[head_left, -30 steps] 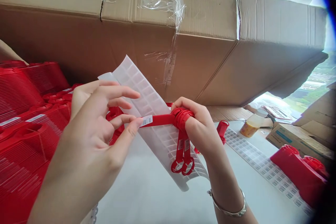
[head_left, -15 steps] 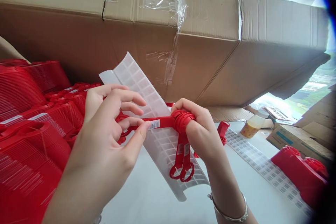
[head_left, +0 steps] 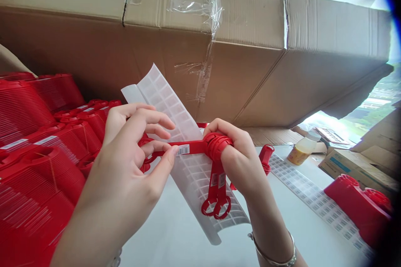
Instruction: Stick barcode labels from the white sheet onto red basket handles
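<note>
Packing stockroom: large taped cartons, stacked red plastic baskets, barcode label strip.

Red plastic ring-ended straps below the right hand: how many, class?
2: one red plastic ring-ended strap left, another beside it, both hanging from the right hand over a white label sheet. Others may be hidden.

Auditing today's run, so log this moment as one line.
left hand: holds red plastic strap by barcode sticker | right hand: grips strap's ribbed red end | behind: white label sheet
</note>
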The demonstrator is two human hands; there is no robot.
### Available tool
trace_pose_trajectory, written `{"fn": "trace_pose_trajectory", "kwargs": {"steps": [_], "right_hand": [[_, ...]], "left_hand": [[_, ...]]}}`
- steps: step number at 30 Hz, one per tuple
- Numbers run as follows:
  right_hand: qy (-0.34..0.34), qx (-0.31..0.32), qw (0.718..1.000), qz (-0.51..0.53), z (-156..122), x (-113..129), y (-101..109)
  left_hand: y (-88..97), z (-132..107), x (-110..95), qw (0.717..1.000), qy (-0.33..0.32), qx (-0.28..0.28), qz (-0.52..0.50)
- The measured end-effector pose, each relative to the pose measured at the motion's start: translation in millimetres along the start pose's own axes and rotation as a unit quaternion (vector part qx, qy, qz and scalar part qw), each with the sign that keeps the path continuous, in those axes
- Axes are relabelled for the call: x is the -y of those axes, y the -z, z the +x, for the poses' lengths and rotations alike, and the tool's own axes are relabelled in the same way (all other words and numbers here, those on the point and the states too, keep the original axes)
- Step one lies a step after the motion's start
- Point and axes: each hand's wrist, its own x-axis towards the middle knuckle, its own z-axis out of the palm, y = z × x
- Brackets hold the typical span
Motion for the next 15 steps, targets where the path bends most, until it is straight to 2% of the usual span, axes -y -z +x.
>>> {"fn": "trace_pose_trajectory", "kwargs": {"steps": [4, 9, 15], "right_hand": [[0.005, -0.002, 1.000, -0.002, -1, 0, 0], [0.013, -0.002, 1.000, -0.005, -3, 3, -1], [0.022, -0.023, 0.999, -0.018, -4, 8, 1]], "left_hand": [[-0.3, 1, 0, 1.000, -0.001, -0.001, 0.014], [-6.7, 1, 0, 0.996, -0.004, -0.029, 0.083], [-6.2, 7, 14, 0.990, 0.014, -0.065, 0.127]]}}
